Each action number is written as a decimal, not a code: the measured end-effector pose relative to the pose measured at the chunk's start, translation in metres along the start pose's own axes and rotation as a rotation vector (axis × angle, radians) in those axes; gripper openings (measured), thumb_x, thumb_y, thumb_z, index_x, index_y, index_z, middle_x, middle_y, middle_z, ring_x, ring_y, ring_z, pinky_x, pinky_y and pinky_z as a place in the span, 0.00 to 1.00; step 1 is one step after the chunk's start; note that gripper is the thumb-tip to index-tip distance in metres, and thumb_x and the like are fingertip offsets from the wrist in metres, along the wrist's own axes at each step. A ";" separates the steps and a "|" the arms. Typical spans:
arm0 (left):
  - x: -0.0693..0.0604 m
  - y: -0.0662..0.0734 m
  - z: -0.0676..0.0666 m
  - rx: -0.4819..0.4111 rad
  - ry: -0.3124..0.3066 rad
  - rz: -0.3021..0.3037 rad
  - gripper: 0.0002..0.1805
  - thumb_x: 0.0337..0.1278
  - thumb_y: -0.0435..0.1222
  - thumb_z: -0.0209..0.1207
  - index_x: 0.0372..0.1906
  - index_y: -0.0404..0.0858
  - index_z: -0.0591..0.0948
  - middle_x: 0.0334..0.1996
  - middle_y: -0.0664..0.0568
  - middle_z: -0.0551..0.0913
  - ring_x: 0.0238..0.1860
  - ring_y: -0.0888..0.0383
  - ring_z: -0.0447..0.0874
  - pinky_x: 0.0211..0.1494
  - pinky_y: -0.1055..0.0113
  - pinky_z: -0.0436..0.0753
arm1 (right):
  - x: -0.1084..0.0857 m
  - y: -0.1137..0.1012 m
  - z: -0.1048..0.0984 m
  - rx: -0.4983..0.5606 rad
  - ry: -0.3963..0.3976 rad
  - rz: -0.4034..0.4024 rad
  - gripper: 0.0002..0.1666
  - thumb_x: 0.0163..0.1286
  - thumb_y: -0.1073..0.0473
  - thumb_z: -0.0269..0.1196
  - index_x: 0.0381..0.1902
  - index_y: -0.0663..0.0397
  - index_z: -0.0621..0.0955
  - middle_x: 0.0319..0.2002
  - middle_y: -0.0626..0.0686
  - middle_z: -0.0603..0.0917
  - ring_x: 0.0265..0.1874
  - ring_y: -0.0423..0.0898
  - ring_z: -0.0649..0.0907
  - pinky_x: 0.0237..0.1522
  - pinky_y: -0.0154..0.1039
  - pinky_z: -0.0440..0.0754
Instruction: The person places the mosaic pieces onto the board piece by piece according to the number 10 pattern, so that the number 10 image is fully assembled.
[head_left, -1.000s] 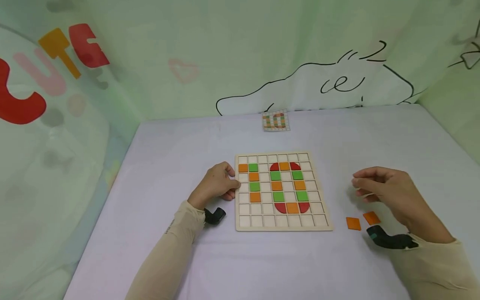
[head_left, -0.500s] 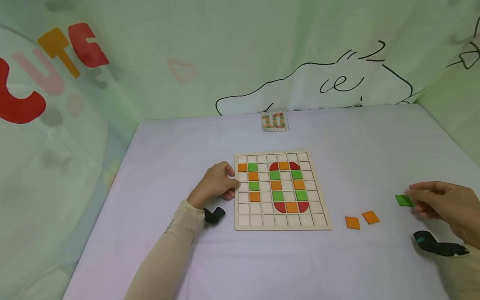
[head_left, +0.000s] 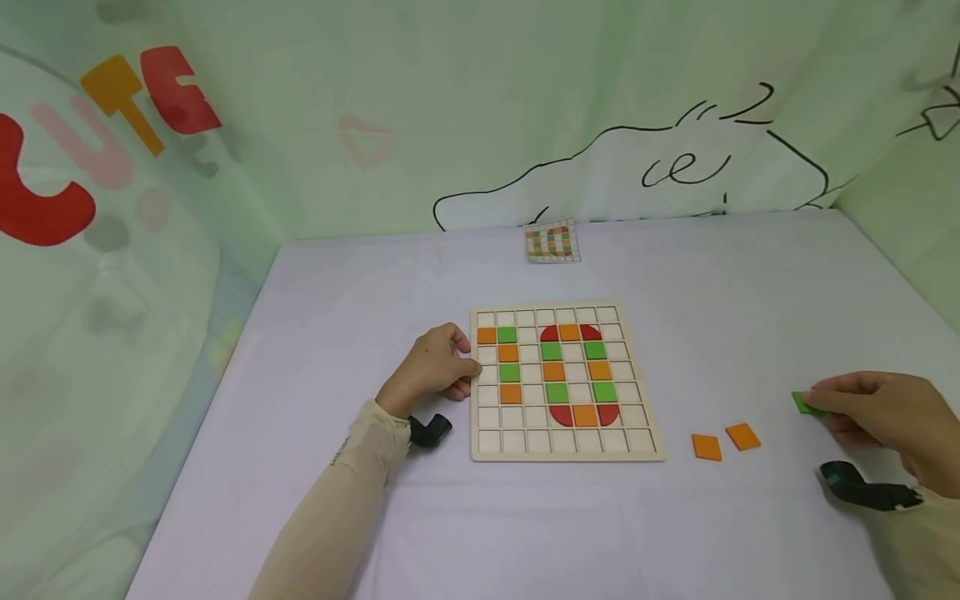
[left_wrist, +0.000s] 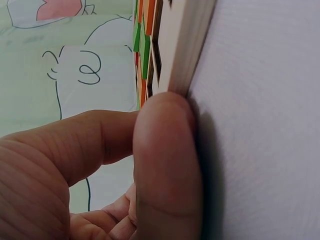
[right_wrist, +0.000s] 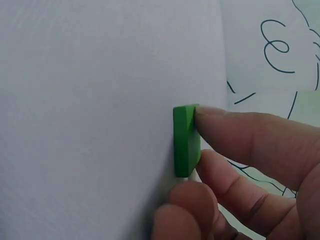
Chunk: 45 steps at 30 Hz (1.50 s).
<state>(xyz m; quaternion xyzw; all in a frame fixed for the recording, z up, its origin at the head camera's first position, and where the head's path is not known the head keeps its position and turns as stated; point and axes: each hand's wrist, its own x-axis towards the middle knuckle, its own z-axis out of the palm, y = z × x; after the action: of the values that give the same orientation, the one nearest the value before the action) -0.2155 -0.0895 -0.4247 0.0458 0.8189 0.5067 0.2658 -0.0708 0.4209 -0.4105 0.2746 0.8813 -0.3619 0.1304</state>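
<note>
In the head view, a wooden grid board [head_left: 525, 442] lies on the table, bearing green and orange squares and red rounded corner pieces. At its left edge rests my left hand [head_left: 431, 367]; the left wrist view has the thumb [left_wrist: 167, 150] pressed against the board's side [left_wrist: 185, 60], with several fingers partly hidden behind. Off to the right, my right hand [head_left: 888, 412] pinches a green square tile [head_left: 806, 404] by its edges. Close up in the right wrist view, the green tile [right_wrist: 185, 142] is between thumb and fingers, at the white tablecloth. Two orange square tiles [head_left: 707, 447] [head_left: 743, 437] lie between board and right hand.
A small pattern card [head_left: 552, 242] with a similar coloured grid stands or lies at the table's back edge. Behind it hangs a printed pale green curtain [head_left: 450, 100]. Black wrist cameras [head_left: 430, 432] [head_left: 870, 487] sit under both wrists.
My right hand has moved right, away from above the orange tiles, and has taken hold of the green tile. The left hand has stayed at the board's edge.
</note>
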 end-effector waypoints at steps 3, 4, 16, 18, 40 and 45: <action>0.000 -0.001 0.000 -0.002 0.003 0.001 0.15 0.61 0.27 0.66 0.48 0.33 0.73 0.25 0.43 0.83 0.18 0.57 0.84 0.24 0.67 0.88 | -0.002 -0.002 0.001 -0.011 -0.009 -0.014 0.32 0.71 0.41 0.68 0.50 0.68 0.82 0.29 0.47 0.84 0.26 0.43 0.83 0.28 0.36 0.87; 0.000 -0.001 0.000 -0.001 0.003 0.000 0.15 0.61 0.27 0.66 0.48 0.33 0.73 0.25 0.44 0.83 0.18 0.57 0.84 0.24 0.67 0.88 | -0.002 -0.003 0.001 -0.015 -0.012 -0.014 0.33 0.70 0.40 0.69 0.50 0.68 0.82 0.29 0.47 0.84 0.26 0.42 0.83 0.28 0.36 0.87; -0.001 0.000 0.000 0.003 0.003 0.002 0.15 0.61 0.27 0.66 0.48 0.33 0.73 0.25 0.44 0.83 0.18 0.58 0.84 0.24 0.67 0.89 | -0.011 -0.006 0.008 0.042 -0.057 -0.075 0.24 0.72 0.45 0.69 0.47 0.64 0.82 0.32 0.44 0.87 0.28 0.43 0.86 0.31 0.36 0.88; -0.001 0.001 0.000 0.003 0.002 0.001 0.15 0.61 0.27 0.66 0.48 0.33 0.73 0.25 0.44 0.83 0.18 0.57 0.84 0.24 0.67 0.89 | -0.014 -0.010 0.012 0.107 -0.054 -0.088 0.20 0.74 0.49 0.68 0.47 0.61 0.82 0.31 0.43 0.87 0.28 0.43 0.88 0.32 0.36 0.89; -0.002 0.003 0.001 -0.004 0.002 -0.004 0.15 0.61 0.27 0.66 0.48 0.32 0.73 0.23 0.44 0.82 0.18 0.58 0.83 0.23 0.67 0.88 | -0.048 -0.105 0.094 0.335 -0.205 -0.281 0.24 0.74 0.58 0.67 0.58 0.72 0.77 0.38 0.47 0.88 0.33 0.45 0.90 0.38 0.39 0.92; -0.002 0.002 0.001 -0.007 0.002 -0.004 0.15 0.61 0.27 0.66 0.48 0.33 0.73 0.23 0.44 0.82 0.18 0.57 0.83 0.23 0.67 0.88 | -0.053 -0.126 0.109 0.371 -0.257 -0.281 0.22 0.73 0.59 0.67 0.56 0.72 0.78 0.37 0.51 0.89 0.33 0.46 0.90 0.39 0.39 0.92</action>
<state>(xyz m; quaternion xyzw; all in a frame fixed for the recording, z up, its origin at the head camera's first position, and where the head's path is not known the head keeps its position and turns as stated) -0.2138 -0.0884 -0.4221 0.0427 0.8175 0.5089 0.2660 -0.0972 0.2490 -0.3931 0.1207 0.8055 -0.5638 0.1372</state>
